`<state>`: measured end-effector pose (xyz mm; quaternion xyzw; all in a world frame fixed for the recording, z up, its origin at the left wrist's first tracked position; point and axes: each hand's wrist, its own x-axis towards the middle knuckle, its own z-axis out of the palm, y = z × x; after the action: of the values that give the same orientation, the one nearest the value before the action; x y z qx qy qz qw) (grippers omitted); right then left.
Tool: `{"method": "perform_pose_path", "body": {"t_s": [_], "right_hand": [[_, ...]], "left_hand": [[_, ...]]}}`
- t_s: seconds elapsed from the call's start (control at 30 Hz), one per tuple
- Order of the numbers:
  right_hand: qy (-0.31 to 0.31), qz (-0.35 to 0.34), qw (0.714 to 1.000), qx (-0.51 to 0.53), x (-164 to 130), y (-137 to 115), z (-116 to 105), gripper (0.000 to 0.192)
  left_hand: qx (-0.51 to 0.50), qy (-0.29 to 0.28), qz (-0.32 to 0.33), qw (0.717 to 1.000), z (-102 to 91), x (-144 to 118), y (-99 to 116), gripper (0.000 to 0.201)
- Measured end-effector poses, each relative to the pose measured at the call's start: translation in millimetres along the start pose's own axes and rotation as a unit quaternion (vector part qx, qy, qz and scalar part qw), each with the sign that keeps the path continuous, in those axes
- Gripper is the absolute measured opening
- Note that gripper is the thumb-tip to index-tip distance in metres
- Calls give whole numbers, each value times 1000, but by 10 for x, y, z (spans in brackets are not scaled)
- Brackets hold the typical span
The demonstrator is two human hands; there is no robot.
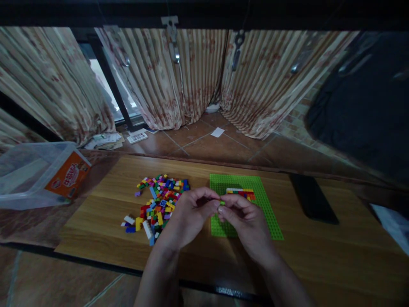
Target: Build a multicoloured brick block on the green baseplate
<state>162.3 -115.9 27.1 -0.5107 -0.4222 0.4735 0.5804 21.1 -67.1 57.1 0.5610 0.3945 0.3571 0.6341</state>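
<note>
Above the left part of a green baseplate (268, 213), my left hand (191, 217) and my right hand (247, 221) meet at the fingertips. Both are closed in a pinch on a small green toy brick (221, 203), which is mostly covered by the fingers. A partly built block of white, yellow and red bricks (240, 192) is on the baseplate, its near side hidden behind my right hand. Left of my left hand lies a loose pile of mixed-colour bricks (159, 200), partly covered by that hand and forearm.
The wooden table (99, 213) carries a black phone-like slab (313, 198) right of the baseplate. A clear plastic bin (25, 179) with an orange label stands at the left. Paper (393, 224) lies at the right edge. Curtains (198, 76) hang beyond the table.
</note>
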Motion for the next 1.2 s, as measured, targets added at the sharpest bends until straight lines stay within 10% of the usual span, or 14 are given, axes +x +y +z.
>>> {"method": "perform_pose_path", "body": {"t_s": [0.47,1.0,1.2], "right_hand": [[-21,128,972,195,-9,-64,26,22],[-46,135,984,109,-20,-59,72,30],[-65,123,988,-63,-47,47,169,25]], "left_hand": [[-109,-11,-63,992,-49,-72,9,21],[-88,0,-66,994,-64,-64,-46,18],[160,46,-38,985,-348,-93,-106,14]]}}
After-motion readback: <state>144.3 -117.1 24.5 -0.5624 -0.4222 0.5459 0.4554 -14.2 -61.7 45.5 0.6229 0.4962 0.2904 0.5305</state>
